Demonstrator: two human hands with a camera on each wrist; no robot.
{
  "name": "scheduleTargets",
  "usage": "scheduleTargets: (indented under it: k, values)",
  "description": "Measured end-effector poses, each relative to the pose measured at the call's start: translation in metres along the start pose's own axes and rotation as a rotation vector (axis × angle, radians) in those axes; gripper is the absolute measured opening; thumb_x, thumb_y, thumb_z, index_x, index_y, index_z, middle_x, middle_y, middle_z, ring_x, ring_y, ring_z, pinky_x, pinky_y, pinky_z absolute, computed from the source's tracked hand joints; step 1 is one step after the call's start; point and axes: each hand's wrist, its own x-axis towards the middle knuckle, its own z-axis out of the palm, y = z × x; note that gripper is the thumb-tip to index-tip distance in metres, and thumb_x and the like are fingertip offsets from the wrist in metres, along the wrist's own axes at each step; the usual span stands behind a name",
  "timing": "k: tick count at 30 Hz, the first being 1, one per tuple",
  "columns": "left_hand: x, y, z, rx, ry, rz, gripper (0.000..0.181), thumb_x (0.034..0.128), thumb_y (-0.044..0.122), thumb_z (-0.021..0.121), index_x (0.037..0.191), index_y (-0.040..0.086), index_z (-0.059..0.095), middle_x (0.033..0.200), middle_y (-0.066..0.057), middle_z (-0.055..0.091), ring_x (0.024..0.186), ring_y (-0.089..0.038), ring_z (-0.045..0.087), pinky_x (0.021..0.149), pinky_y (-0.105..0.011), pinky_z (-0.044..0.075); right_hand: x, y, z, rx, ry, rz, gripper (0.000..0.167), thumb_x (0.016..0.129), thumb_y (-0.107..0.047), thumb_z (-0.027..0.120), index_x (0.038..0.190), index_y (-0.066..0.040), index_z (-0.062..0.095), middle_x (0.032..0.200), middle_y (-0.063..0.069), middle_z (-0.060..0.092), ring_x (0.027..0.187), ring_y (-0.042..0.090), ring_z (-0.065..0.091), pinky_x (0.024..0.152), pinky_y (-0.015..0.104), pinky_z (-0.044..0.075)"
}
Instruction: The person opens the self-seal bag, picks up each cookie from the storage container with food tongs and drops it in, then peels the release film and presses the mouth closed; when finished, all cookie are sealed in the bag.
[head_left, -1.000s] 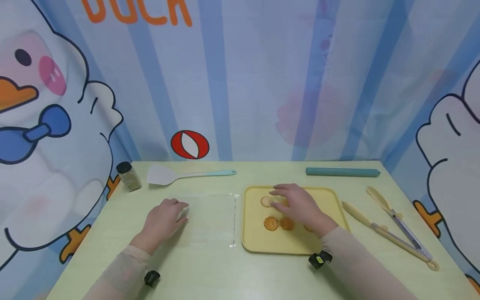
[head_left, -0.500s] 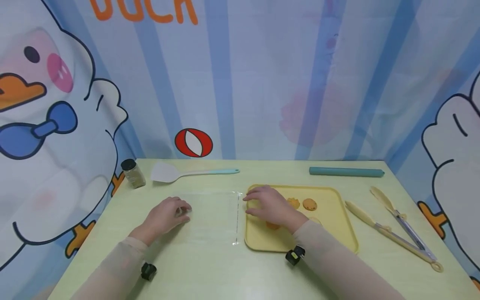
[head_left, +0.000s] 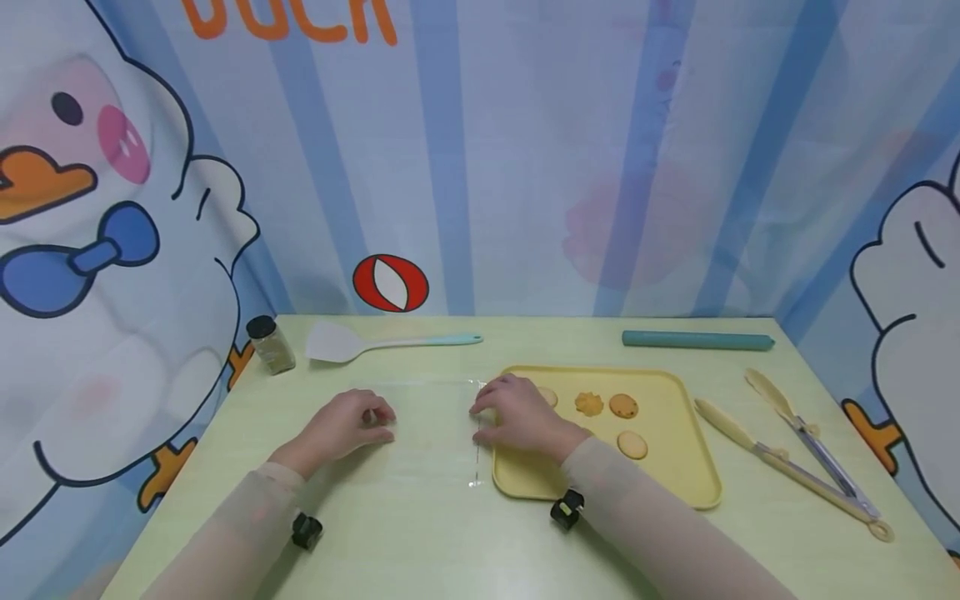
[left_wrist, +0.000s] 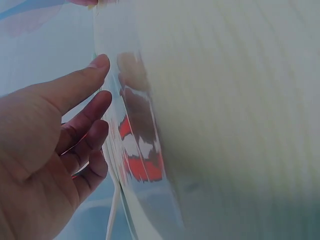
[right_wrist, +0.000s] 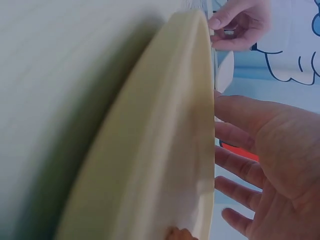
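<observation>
Watching from afar through the head camera, I see both hands poised low over the bench (head_left: pixel 420 542), one on each side of a clear plastic sheet (head_left: pixel 431 433); whether it is a bag, I cannot tell. It lies flat, just beside the left edge of the yellow tray (head_left: pixel 675 479). The left hand (head_left: pixel 337 427) has its thumb apart from loosely bent fingers at the sheet's left side, with nothing pinched that I can see. The right hand (head_left: pixel 527 417) reaches across the tray's left edge, fingers spread and holding nothing. I cannot tell whether either touches the sheet. Four cookies (head_left: pixel 588 404) show on the tray, three toward its back edge and one nearer its middle; the right arm may hide others. A jar (head_left: pixel 272 347) stands near the bench's back left corner, a spatula (head_left: pixel 333 342) and a rolling pin (head_left: pixel 697 340) lie along the back edge, and tongs (head_left: pixel 795 475) lie toward the right edge.

I judge the step in hand to be placing both hands at the sheet. The next move seems to call for fingertips pinching its thin edges, right wrist kept off the tray's rim.
</observation>
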Motion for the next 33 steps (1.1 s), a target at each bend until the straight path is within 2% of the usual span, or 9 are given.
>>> scheduleTargets:
  k: [6,13,19,25,33]
  values:
    - [0.008,0.001,0.003,-0.034,-0.012,0.013,0.019,0.0828,0.027,0.088,0.096,0.023,0.076,0.087,0.011,0.065,0.082,-0.012,0.056,0.078,-0.031,0.048,0.001,-0.003,0.003,-0.029,-0.001,0.024,0.036,0.084,-0.043,0.084,0.114,-0.023,0.08,0.128,-0.002,0.068,0.134,0.026,0.049,0.116,0.062,0.024]
    - [0.016,0.002,0.005,-0.114,-0.084,-0.036,0.023,0.078,0.032,0.092,0.093,0.025,0.075,0.087,0.007,0.065,0.081,-0.015,0.054,0.075,-0.029,0.047,0.001,-0.003,0.006,-0.024,0.006,0.053,0.036,0.082,-0.043,0.086,0.112,-0.025,0.08,0.127,-0.004,0.068,0.135,0.025,0.048,0.116,0.067,0.018]
    - [0.021,0.004,0.005,-0.109,-0.096,-0.052,0.025,0.0742,0.03,0.094,0.087,0.024,0.074,0.082,0.007,0.065,0.075,-0.014,0.054,0.072,-0.03,0.047,0.0,-0.005,0.006,-0.024,0.004,0.068,0.037,0.082,-0.043,0.086,0.113,-0.025,0.08,0.128,-0.005,0.068,0.139,0.026,0.048,0.118,0.07,0.012]
    - [0.025,0.008,0.003,-0.103,-0.107,-0.056,0.018,0.0766,0.025,0.093,0.082,0.024,0.076,0.077,0.008,0.067,0.073,-0.012,0.057,0.073,-0.029,0.048,-0.002,-0.005,0.005,-0.033,0.01,0.083,0.035,0.082,-0.043,0.087,0.113,-0.026,0.08,0.129,-0.006,0.068,0.142,0.028,0.046,0.119,0.07,0.01]
    - [0.024,0.008,0.003,-0.063,-0.113,0.007,0.014,0.0853,0.02,0.086,0.08,0.027,0.075,0.079,0.012,0.068,0.077,-0.01,0.058,0.076,-0.03,0.049,-0.002,-0.006,0.004,-0.038,-0.003,0.074,0.038,0.083,-0.046,0.085,0.115,-0.026,0.079,0.132,-0.006,0.067,0.144,0.028,0.046,0.119,0.07,0.008]
